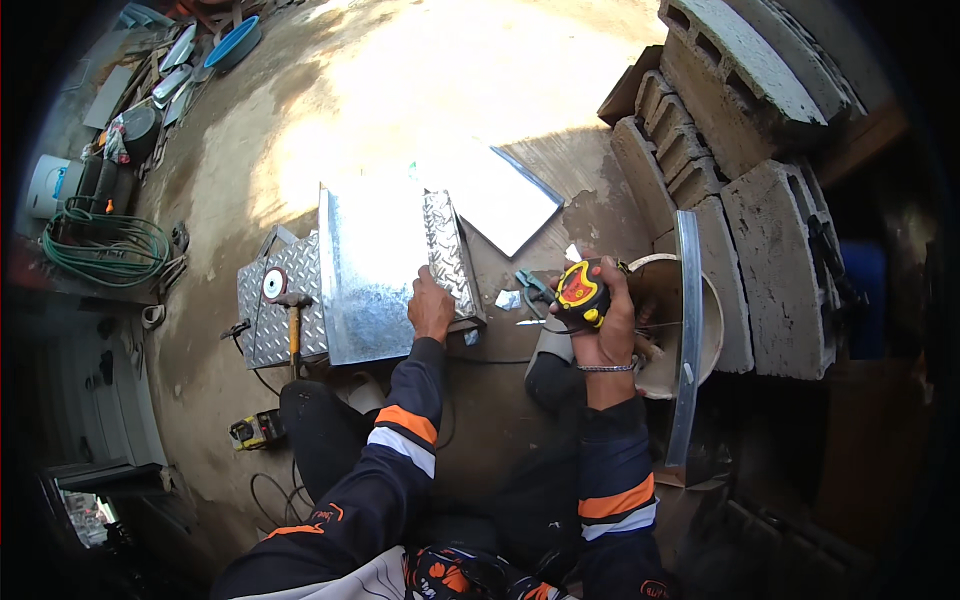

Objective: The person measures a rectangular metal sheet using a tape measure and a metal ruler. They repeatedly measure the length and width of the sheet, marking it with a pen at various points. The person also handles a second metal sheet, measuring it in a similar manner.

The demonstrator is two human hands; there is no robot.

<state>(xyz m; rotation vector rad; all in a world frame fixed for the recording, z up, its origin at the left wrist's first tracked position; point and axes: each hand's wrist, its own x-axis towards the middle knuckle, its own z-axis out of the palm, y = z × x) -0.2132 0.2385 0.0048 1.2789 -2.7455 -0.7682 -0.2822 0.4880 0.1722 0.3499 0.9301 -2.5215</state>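
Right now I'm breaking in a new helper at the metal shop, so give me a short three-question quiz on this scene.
1. True or false: the left hand rests on the shiny galvanised steel sheet.
2. What does the right hand hold? A) wooden-handled hammer B) yellow and black tape measure C) green hose
3. Fill in: the wooden-handled hammer lies on the grey ______ plate.

Key: 1 true. 2 B, the yellow and black tape measure. 3 chequered, meaning tread-patterned metal, left of the sheet.
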